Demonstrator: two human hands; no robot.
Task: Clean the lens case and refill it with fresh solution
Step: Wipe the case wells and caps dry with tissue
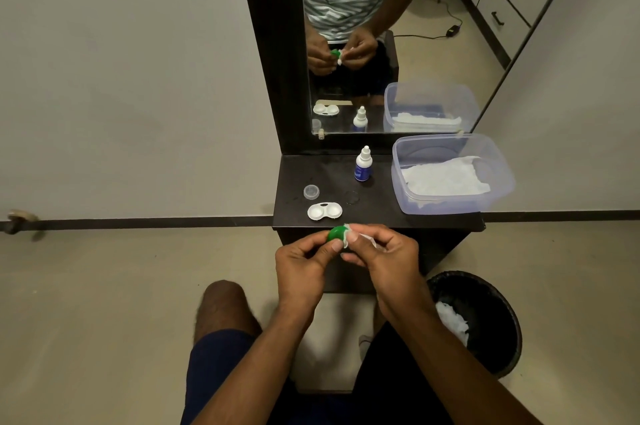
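Observation:
My left hand [304, 261] pinches a green lens-case cap [336, 234] just in front of the dark shelf. My right hand [384, 251] pinches a small piece of white tissue [353, 238] pressed against that cap. On the shelf lies the white two-well lens case [325, 210] with both wells uncovered. A clear round cap [311, 191] sits just behind it. The white solution bottle [363, 164] with a blue label stands upright further back.
A clear plastic box [498, 196] holding white tissues sits at the right of the dark shelf [377, 209]. A mirror [415, 43] stands behind the shelf. A black waste bin [485, 317] with used tissue stands on the floor at the right. My knees are below.

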